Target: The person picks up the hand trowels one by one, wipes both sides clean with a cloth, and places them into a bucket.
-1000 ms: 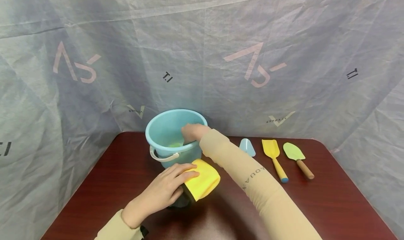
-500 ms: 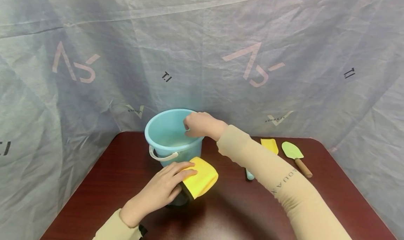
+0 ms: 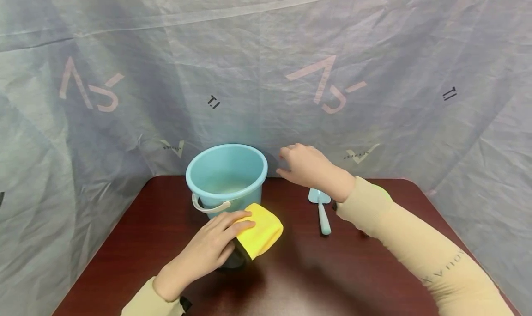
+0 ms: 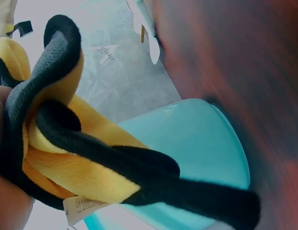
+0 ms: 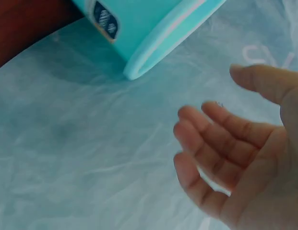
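My left hand holds a folded yellow cloth with black edging in front of the bucket. In the left wrist view the cloth hangs in loose folds with a white label, and its other side looks grey. The light blue bucket stands upright with its white handle down at the front. To the right of its rim, my right hand is raised in the air, holding nothing. The right wrist view shows this hand's fingers slightly bent, thumb apart, clear of the bucket.
A small light blue trowel lies on the dark red table, right of the bucket. Part of a green blade shows behind my right sleeve, which hides much of that side. A grey printed sheet hangs behind the table.
My right hand has come up out of the bucket and moved right, past its rim. The sleeve now uncovers the blue trowel and covers the yellow shovel. My left hand keeps holding the cloth.
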`<control>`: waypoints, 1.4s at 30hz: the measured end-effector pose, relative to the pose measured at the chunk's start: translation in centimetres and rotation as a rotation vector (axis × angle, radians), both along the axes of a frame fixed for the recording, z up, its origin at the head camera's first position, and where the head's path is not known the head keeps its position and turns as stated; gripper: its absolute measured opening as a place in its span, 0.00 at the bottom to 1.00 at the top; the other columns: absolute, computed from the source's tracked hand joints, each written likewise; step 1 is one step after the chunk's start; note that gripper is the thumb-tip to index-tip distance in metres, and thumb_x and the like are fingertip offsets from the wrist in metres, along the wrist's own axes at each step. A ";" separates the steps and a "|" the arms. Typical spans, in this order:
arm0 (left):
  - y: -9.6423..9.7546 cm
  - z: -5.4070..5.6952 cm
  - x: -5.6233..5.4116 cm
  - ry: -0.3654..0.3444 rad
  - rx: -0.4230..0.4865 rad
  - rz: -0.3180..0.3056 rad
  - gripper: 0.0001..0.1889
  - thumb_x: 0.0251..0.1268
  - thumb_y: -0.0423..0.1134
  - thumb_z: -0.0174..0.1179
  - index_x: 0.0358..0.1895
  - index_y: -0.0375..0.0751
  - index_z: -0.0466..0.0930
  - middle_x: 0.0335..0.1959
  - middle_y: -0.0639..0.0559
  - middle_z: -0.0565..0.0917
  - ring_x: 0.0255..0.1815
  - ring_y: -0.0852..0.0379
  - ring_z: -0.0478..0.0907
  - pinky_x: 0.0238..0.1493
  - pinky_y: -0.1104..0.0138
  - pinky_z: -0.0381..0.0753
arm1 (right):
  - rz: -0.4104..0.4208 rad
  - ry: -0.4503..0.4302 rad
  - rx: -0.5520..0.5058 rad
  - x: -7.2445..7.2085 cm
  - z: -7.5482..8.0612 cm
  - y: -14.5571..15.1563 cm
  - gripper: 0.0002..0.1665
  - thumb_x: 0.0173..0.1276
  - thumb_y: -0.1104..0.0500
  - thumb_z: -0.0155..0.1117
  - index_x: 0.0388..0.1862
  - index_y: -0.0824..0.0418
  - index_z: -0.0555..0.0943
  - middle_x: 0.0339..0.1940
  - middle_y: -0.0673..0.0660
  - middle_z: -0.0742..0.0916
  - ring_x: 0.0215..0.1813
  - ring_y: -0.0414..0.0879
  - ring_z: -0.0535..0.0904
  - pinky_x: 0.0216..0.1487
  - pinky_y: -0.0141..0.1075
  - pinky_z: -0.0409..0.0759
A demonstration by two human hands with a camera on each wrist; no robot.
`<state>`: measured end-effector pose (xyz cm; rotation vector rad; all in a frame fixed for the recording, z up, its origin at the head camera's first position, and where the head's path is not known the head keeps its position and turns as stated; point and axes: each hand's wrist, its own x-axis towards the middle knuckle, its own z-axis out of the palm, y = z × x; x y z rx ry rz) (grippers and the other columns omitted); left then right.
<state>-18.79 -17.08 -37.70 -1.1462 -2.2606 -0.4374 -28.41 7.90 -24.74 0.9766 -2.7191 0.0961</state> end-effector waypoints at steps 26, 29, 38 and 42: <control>0.3 -0.3 0.4 -0.039 -0.030 -0.003 0.35 0.46 0.23 0.54 0.62 0.52 0.70 0.64 0.52 0.71 0.59 0.52 0.72 0.58 0.52 0.73 | -0.256 0.159 -0.081 1.3 -13.6 9.2 0.25 0.57 0.49 0.68 0.44 0.67 0.78 0.36 0.60 0.82 0.40 0.56 0.78 0.32 0.49 0.74; 0.4 -0.5 0.4 -0.024 -0.030 -0.002 0.34 0.47 0.23 0.54 0.62 0.52 0.71 0.63 0.53 0.71 0.58 0.53 0.73 0.58 0.54 0.74 | -0.275 0.130 -0.073 1.1 -15.1 9.5 0.25 0.57 0.48 0.68 0.42 0.67 0.78 0.35 0.59 0.82 0.39 0.56 0.78 0.32 0.49 0.74; 0.7 -0.7 0.4 -0.017 -0.035 -0.005 0.35 0.46 0.24 0.54 0.62 0.54 0.71 0.63 0.54 0.71 0.57 0.53 0.73 0.55 0.54 0.76 | -0.306 0.063 -0.081 0.3 -18.4 9.6 0.19 0.56 0.48 0.69 0.28 0.64 0.77 0.20 0.54 0.74 0.24 0.50 0.74 0.19 0.40 0.68; 0.9 -0.8 0.4 -0.009 -0.031 -0.015 0.34 0.47 0.24 0.54 0.61 0.54 0.72 0.63 0.54 0.72 0.56 0.54 0.74 0.54 0.57 0.77 | -0.371 -0.033 -0.086 -0.1 -19.2 9.5 0.21 0.58 0.48 0.68 0.31 0.66 0.78 0.22 0.56 0.77 0.25 0.50 0.75 0.21 0.43 0.71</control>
